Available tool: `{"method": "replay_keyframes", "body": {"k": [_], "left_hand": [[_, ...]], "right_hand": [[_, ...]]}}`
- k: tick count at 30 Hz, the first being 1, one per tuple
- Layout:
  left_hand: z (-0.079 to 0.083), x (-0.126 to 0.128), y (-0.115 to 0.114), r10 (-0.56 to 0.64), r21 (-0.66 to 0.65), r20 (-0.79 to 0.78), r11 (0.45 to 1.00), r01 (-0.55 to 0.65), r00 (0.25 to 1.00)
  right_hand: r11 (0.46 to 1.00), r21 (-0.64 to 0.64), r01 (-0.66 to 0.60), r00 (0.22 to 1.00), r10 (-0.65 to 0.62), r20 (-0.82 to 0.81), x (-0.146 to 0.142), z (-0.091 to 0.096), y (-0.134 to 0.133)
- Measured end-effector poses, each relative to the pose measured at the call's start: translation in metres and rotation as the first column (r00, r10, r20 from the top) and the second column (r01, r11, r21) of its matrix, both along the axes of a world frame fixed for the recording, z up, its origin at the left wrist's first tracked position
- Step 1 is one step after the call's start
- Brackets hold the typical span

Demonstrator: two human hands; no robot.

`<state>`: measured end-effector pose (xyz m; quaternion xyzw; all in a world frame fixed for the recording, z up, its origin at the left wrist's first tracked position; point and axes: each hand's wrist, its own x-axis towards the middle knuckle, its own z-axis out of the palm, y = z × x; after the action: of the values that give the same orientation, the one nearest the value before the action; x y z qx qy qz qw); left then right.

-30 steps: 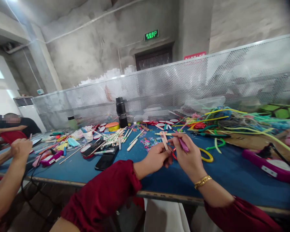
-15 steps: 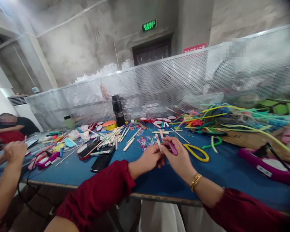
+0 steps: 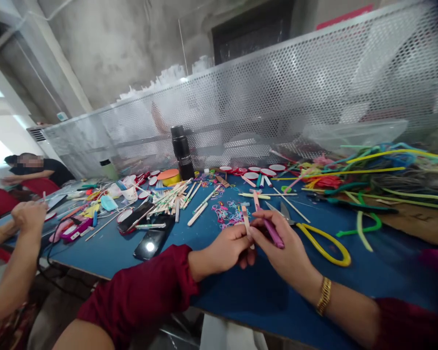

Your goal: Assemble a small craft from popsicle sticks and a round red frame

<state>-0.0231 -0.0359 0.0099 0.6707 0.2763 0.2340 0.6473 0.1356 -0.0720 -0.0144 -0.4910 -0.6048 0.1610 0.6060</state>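
Note:
Over the table's front part, my left hand (image 3: 224, 249) is closed, pinching a pale flat wooden craft stick (image 3: 246, 218) that stands roughly upright. My right hand (image 3: 288, 248) grips a purple marker (image 3: 274, 234) and its fingertips meet the craft stick. A pinkish piece (image 3: 256, 198) sticks up just beyond the right fingers; I cannot tell whether it belongs to the marker. Yellow-handled scissors (image 3: 324, 245) lie right of my right hand, their blades partly behind it. Small coloured rubber bands (image 3: 228, 214) are scattered beyond my left hand.
Left of my hands lie a heap of wooden sticks (image 3: 173, 199) and a black phone (image 3: 154, 240). A black bottle (image 3: 182, 153) stands before the perforated metal screen (image 3: 277, 97). Coloured cords (image 3: 379, 170) pile up at right. A co-worker's hands (image 3: 29, 214) are at far left.
The view has tilted down and shifted, so the scissors' blades now show. Both hands still hold the craft stick and marker, close together, with little change in grip.

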Motion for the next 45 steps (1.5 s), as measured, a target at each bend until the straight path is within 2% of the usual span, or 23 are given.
{"method": "replay_keyframes", "body": {"k": [4, 9, 15, 19, 24, 31, 39, 45], "left_hand": [[0.004, -0.004, 0.002, 0.037, -0.031, 0.029, 0.999, -0.036, 0.999], [0.005, -0.004, 0.003, 0.046, -0.059, 0.059, 0.997, -0.043, 0.997], [-0.001, -0.001, 0.005, 0.072, -0.041, 0.083, 0.997, -0.069, 0.994], [-0.004, 0.000, 0.005, 0.045, -0.051, 0.054, 0.998, -0.042, 0.998], [-0.003, 0.001, 0.010, 0.099, -0.015, 0.113, 0.995, -0.098, 0.989], [0.004, 0.002, 0.012, 0.164, 0.054, 0.102, 0.984, -0.170, 0.981], [-0.001, 0.006, 0.006, 0.119, 0.047, 0.089, 0.991, -0.124, 0.989], [-0.003, 0.005, 0.006, 0.091, 0.079, 0.077, 0.992, -0.098, 0.993]], "right_hand": [[1.000, 0.005, 0.012, 0.999, -0.011, -0.045, 0.002, 0.006, -0.004], [0.994, 0.110, -0.006, 1.000, 0.008, -0.018, 0.004, 0.018, -0.012], [0.996, 0.092, 0.013, 0.997, -0.006, -0.079, 0.006, 0.015, -0.007], [0.985, 0.151, 0.084, 0.993, -0.096, 0.068, 0.010, 0.017, -0.003], [0.954, 0.267, 0.137, 0.967, -0.187, 0.171, 0.014, 0.024, -0.004], [0.947, 0.275, 0.168, 0.953, -0.228, 0.202, 0.011, 0.025, -0.006], [0.949, 0.300, 0.097, 0.948, -0.180, 0.264, 0.013, 0.028, -0.009], [0.959, 0.257, 0.119, 0.944, -0.189, 0.270, 0.012, 0.029, -0.008]]}}
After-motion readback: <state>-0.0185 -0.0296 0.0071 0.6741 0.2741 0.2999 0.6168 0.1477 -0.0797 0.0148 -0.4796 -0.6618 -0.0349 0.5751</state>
